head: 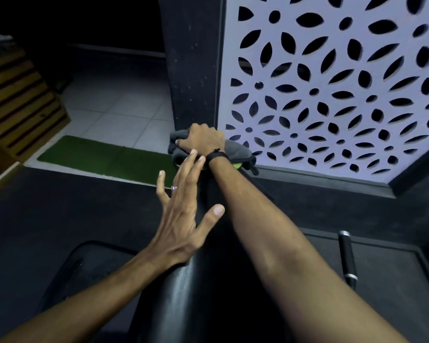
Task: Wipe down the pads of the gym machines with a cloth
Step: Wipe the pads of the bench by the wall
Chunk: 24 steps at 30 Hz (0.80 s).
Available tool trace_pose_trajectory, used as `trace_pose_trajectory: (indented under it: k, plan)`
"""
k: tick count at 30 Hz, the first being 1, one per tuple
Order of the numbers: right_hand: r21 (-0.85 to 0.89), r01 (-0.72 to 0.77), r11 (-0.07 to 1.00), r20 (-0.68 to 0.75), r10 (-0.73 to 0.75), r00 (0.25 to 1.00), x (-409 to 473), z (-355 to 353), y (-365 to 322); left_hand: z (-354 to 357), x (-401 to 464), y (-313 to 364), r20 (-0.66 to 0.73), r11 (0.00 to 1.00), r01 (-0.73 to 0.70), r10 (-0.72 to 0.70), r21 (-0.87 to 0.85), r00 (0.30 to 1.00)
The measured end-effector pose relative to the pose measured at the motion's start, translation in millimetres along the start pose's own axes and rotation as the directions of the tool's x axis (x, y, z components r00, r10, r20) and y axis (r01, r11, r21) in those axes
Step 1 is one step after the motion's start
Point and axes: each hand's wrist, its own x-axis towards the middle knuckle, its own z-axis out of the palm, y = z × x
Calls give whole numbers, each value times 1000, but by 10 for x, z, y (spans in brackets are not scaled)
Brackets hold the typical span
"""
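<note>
A long black padded roll [198, 288] of a gym machine runs from the bottom centre away from me. At its far end my right hand [202, 139] grips a bunched grey cloth [235, 151] and presses it onto the pad's top. A black band sits on that wrist. My left hand [183, 206], fingers spread and straight, lies against the pad's left side, a ring on one finger. A small green-yellow patch shows under the cloth.
A white screen [332, 95] with leaf-shaped cut-outs stands right of a black pillar [193, 70]. A black handle [347, 258] sticks up at the right. A black seat pad [84, 263] sits lower left. A green mat [104, 157], pale tiles and a slatted wooden box [18, 95] lie beyond.
</note>
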Motion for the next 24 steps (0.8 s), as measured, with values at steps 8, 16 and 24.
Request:
trace_pose_trajectory:
  k: [8,16,24]
  plan:
    - [-249,67,966,60,-53,997,-664,91,-331,-113,-49,-47,-237,978,163,-191,-131,953]
    - [-243,-44,969,96,69,993,-1285,233,-575,-641,-274,-227,-176,980,84,-116,-182,977]
    - [-237,-175,956,7,182,983,-2209,208,-995,-1199,-751,-550,-20,976,8,-12,-220,1000]
